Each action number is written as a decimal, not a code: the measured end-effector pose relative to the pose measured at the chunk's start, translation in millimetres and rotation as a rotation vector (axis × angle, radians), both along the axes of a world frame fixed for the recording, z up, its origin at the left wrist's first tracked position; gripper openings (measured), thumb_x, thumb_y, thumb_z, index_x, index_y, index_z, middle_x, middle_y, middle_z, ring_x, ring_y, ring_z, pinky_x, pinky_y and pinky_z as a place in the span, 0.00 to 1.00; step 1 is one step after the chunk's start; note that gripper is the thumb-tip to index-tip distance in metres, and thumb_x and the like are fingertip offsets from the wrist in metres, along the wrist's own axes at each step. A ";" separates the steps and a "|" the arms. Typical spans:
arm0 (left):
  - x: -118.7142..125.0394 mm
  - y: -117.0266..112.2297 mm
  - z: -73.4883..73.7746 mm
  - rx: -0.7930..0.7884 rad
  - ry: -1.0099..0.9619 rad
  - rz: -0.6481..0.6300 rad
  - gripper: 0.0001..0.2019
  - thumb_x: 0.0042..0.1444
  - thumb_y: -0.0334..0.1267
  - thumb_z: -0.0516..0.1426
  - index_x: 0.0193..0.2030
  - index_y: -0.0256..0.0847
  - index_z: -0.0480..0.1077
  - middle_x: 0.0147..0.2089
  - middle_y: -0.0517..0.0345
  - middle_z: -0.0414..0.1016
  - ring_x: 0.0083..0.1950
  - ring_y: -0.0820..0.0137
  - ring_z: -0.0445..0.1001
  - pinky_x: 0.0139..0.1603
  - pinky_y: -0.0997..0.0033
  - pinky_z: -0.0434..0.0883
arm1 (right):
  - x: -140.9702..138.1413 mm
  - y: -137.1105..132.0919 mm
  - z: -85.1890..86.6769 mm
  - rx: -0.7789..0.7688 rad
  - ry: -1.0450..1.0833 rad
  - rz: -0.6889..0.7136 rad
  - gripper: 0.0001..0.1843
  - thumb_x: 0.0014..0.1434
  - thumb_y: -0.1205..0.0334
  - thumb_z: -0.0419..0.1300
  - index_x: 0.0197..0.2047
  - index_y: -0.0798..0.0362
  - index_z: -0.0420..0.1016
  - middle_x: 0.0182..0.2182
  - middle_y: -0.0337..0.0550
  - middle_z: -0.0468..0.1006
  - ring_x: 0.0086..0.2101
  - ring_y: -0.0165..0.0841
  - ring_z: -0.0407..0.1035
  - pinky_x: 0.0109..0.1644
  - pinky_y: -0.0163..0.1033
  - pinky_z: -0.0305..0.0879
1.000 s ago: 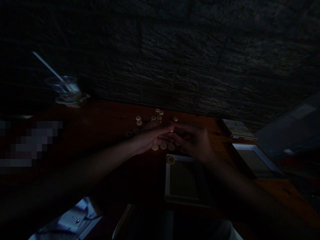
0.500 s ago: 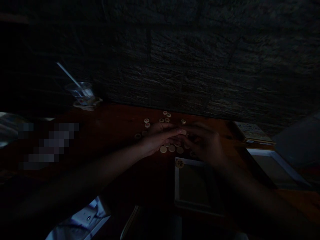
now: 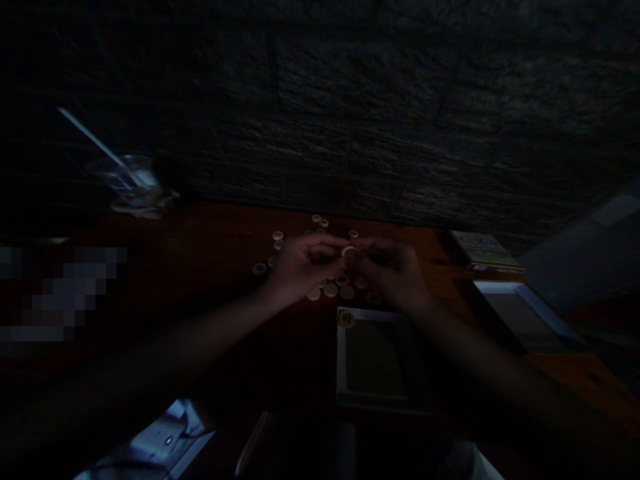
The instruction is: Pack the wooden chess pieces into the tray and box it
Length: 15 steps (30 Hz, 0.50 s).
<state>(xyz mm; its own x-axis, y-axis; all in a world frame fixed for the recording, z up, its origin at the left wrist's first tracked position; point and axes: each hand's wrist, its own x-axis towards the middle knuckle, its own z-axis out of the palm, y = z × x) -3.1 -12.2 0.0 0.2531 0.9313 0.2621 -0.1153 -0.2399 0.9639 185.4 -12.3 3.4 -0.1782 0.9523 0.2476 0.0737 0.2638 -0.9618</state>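
Note:
In dim light, my left hand (image 3: 306, 265) and my right hand (image 3: 397, 268) meet fingertip to fingertip over a wooden table. Pinched between them is a round, pale xiangqi piece (image 3: 349, 252). Below and around the hands lie several more round xiangqi pieces (image 3: 331, 291), some blank side up and some showing characters; my fingers hide part of the group. Nearer to me is an open box tray (image 3: 341, 373). One xiangqi piece with a dark character (image 3: 347, 319) sits in its upper left corner.
On the right are a second open box part (image 3: 500, 288) and a patterned box (image 3: 487, 251). A clear cup with a straw (image 3: 133, 175) stands at the back left. Behind the table (image 3: 200, 233) rises a dark stone wall (image 3: 320, 113). Something bright and bluish (image 3: 165, 440) shows at bottom left.
The whole view has shifted, so things appear further left. My left hand has turned, fingers now raised to meet the right hand's, and the piece between them shows more clearly.

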 end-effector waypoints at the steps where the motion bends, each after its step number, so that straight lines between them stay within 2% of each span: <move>1: 0.1 0.1 -0.5 0.024 0.016 0.010 0.16 0.51 0.34 0.71 0.47 0.36 0.81 0.37 0.52 0.87 0.35 0.69 0.84 0.37 0.73 0.79 | -0.3 -0.6 1.0 -0.014 -0.003 -0.002 0.21 0.53 0.47 0.76 0.41 0.55 0.86 0.29 0.43 0.85 0.20 0.27 0.71 0.21 0.32 0.67; 4: 0.2 1.2 -2.6 0.075 0.045 0.037 0.15 0.51 0.33 0.71 0.47 0.37 0.81 0.37 0.52 0.87 0.36 0.68 0.84 0.37 0.73 0.79 | 0.2 -1.0 2.0 -0.032 -0.015 0.003 0.19 0.53 0.46 0.76 0.36 0.54 0.86 0.26 0.41 0.83 0.19 0.26 0.69 0.21 0.30 0.66; 9: -0.3 3.0 -3.8 0.085 0.051 0.075 0.13 0.54 0.35 0.69 0.47 0.39 0.82 0.39 0.53 0.87 0.36 0.68 0.84 0.38 0.70 0.80 | 2.6 2.2 -1.4 -0.059 0.038 0.018 0.22 0.50 0.44 0.77 0.40 0.53 0.88 0.29 0.42 0.85 0.20 0.26 0.71 0.22 0.31 0.69; 15: 0.5 0.3 -5.6 0.129 0.078 0.052 0.12 0.57 0.36 0.67 0.48 0.39 0.82 0.43 0.51 0.87 0.40 0.66 0.85 0.43 0.68 0.81 | 2.2 2.8 -3.7 -0.088 0.024 0.022 0.21 0.49 0.45 0.78 0.37 0.54 0.87 0.26 0.41 0.83 0.20 0.26 0.71 0.21 0.29 0.68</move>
